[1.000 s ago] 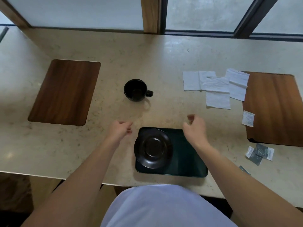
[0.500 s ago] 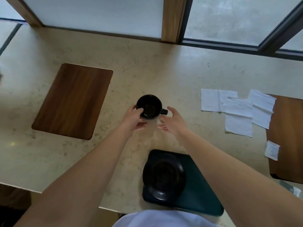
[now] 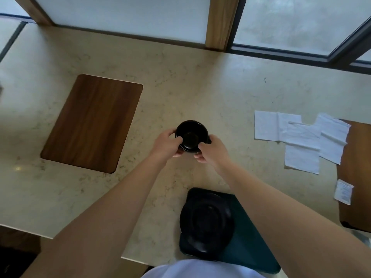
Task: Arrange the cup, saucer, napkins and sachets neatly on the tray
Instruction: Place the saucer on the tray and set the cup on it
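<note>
A black cup (image 3: 190, 135) stands mid-counter, its handle pointing right. My left hand (image 3: 166, 144) grips its left side and my right hand (image 3: 212, 149) grips its right side by the handle. Near the counter's front edge lies a dark green tray (image 3: 249, 243) with a black saucer (image 3: 206, 223) on its left half. Several white napkins (image 3: 301, 137) lie spread out to the right. One white sachet (image 3: 343, 191) rests on the edge of the right wooden inlay.
A wooden inlay (image 3: 92, 123) is set into the beige counter (image 3: 180, 87) on the left, and another (image 3: 357, 177) sits at the right edge. Windows with a wooden post (image 3: 220, 23) run along the back. The counter's front edge passes just under my forearms.
Both hands reached forward from above the tray to the cup and closed around it. The camera tilted forward, so the tray now sits lower in view.
</note>
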